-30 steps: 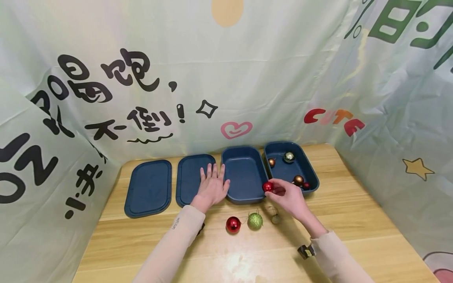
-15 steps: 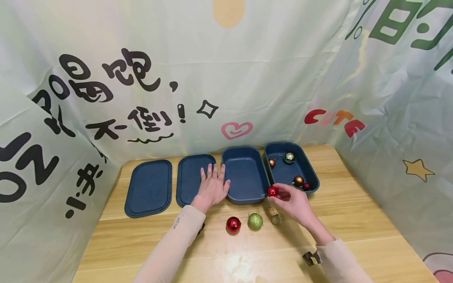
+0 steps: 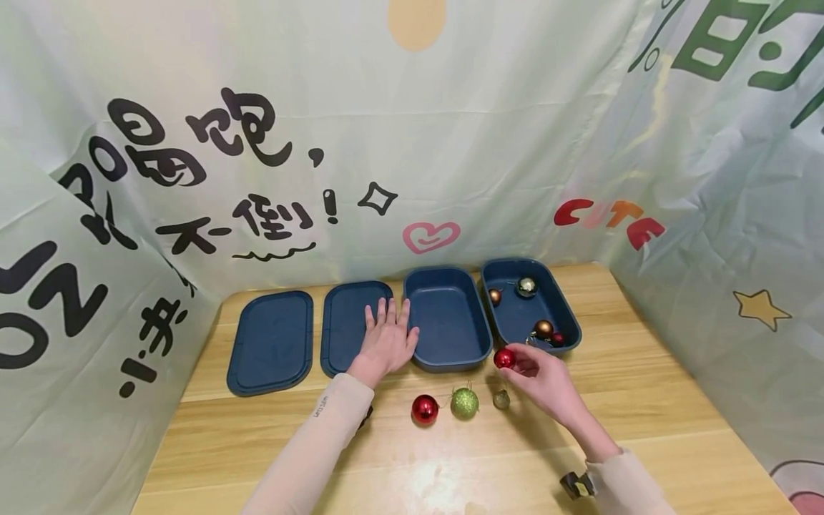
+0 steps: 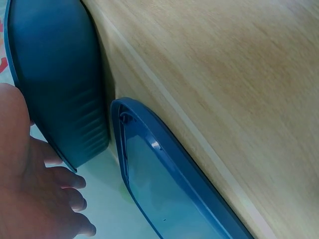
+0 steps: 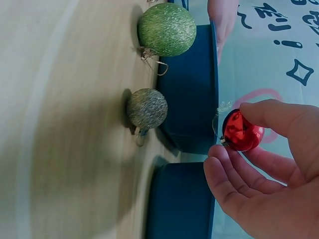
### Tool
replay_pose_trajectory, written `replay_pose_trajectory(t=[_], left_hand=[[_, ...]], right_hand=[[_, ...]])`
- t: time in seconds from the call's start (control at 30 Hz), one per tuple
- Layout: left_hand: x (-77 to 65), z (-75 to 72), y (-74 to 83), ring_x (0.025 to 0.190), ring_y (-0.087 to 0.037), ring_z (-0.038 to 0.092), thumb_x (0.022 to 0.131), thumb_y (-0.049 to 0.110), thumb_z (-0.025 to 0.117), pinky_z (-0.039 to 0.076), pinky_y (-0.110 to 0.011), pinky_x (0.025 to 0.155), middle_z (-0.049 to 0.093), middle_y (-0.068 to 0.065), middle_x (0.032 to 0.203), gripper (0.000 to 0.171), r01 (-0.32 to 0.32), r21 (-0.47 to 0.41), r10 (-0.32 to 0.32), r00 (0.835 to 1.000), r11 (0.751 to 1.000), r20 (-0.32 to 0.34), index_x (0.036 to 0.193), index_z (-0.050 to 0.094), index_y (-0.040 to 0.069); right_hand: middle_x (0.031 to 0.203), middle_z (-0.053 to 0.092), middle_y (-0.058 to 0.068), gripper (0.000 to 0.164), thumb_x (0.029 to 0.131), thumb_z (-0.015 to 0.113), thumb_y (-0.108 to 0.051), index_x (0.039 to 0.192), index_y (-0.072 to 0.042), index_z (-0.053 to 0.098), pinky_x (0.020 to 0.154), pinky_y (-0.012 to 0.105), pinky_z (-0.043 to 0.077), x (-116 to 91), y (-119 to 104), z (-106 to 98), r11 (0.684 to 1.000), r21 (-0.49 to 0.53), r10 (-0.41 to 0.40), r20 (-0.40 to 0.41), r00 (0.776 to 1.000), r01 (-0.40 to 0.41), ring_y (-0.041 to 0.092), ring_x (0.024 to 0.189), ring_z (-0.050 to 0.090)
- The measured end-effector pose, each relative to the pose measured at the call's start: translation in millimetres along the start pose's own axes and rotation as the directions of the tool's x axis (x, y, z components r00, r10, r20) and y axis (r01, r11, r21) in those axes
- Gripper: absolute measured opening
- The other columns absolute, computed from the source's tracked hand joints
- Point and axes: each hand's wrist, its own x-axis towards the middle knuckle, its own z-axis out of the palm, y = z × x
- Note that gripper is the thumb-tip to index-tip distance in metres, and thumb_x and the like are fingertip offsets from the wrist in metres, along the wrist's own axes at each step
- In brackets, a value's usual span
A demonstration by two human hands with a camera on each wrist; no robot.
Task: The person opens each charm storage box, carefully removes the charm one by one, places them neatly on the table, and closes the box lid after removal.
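My right hand (image 3: 541, 379) pinches a shiny red Christmas bauble (image 5: 243, 130) between thumb and fingers, just in front of the gap between two dark blue boxes. My left hand (image 3: 384, 339) has its fingers spread straight at the left rim of the left box (image 3: 447, 315), over the edge of a blue lid (image 3: 344, 343). In the right box (image 3: 524, 315) lie several baubles: a silver one (image 3: 526, 287), two copper ones and a dark red one. On the table before the boxes are a red bauble (image 3: 425, 410), a glittery green one (image 3: 464, 403) and a small grey-gold one (image 5: 147, 108).
A second blue lid (image 3: 270, 343) lies at the far left of the wooden table (image 3: 489, 472). A printed cloth (image 3: 322, 143) hangs behind and along both sides, close to the backs of the boxes and lids.
My right hand has moved right and toward me with the red bauble, from the left box's front right corner to in front of the gap. My left hand stays where it was.
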Motion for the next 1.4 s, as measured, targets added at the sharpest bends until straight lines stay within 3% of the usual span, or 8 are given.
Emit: replay_pose_trajectory(t=[0.37,0.8,1.4], left_hand=[[1.1,-0.1,-0.8,0.164,-0.043,0.013,0.114,0.044,0.035,0.007,-0.067,0.13,0.021,-0.024,0.174,0.066,0.0,-0.022,0.0,1.0,1.0,0.001,0.17,0.02,0.012],[3.0,1.7,-1.4,0.164,-0.044,0.013,0.114,0.044,0.035,0.007,-0.068,0.13,0.02,-0.025,0.174,0.066,-0.003,-0.029,0.003,1.0,1.0,0.003,0.17,0.02,0.012],[1.5,1.8,-2.3,0.164,-0.044,0.013,0.115,0.045,0.033,0.006,-0.067,0.13,0.021,-0.025,0.174,0.066,-0.002,-0.037,0.002,1.0,0.999,-0.001,0.171,0.019,0.012]], right_hand=[[0.096,0.077,0.009,0.039,0.088,0.085,-0.009,0.124,0.002,0.073,0.074,0.019,0.06,-16,8,-6,0.999,-0.024,0.029,-0.008,1.0,-0.029,0.0,0.082,0.068],[0.091,0.076,0.007,0.039,0.087,0.086,-0.01,0.122,0.002,0.074,0.07,0.019,0.057,-31,24,-11,0.994,-0.033,0.106,0.01,0.994,-0.106,0.002,0.076,0.066],[0.09,0.076,0.009,0.041,0.086,0.086,-0.008,0.121,0.007,0.073,0.067,0.02,0.057,-43,37,-13,0.991,-0.055,0.118,-0.003,0.993,-0.118,0.001,0.074,0.065]])
